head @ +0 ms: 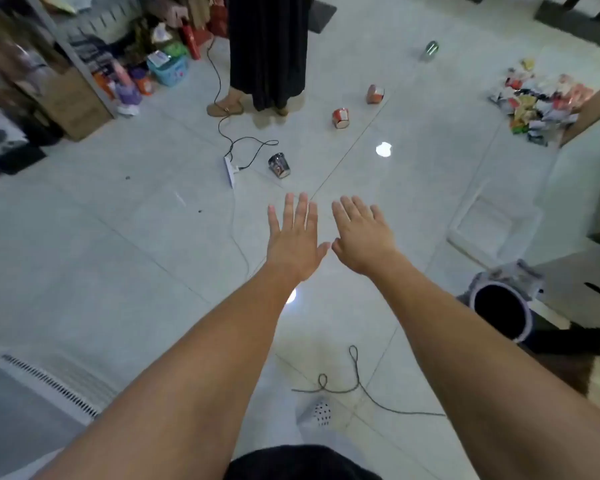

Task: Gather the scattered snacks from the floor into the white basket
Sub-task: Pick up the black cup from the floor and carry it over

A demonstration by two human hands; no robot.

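On the tiled floor the nearest cup lies beside a cable that may be snagged; left hand and right hand are held empty, fingers straight.

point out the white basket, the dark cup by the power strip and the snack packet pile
white basket point(471, 244), head view, near rim
dark cup point(279, 165), head view, side wall
snack packet pile point(541, 102), head view, middle of the heap

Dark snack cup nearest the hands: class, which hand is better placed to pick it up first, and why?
Left. The left hand is open with its fingers pointing almost straight at the dark cup; the right hand sits further to the side.
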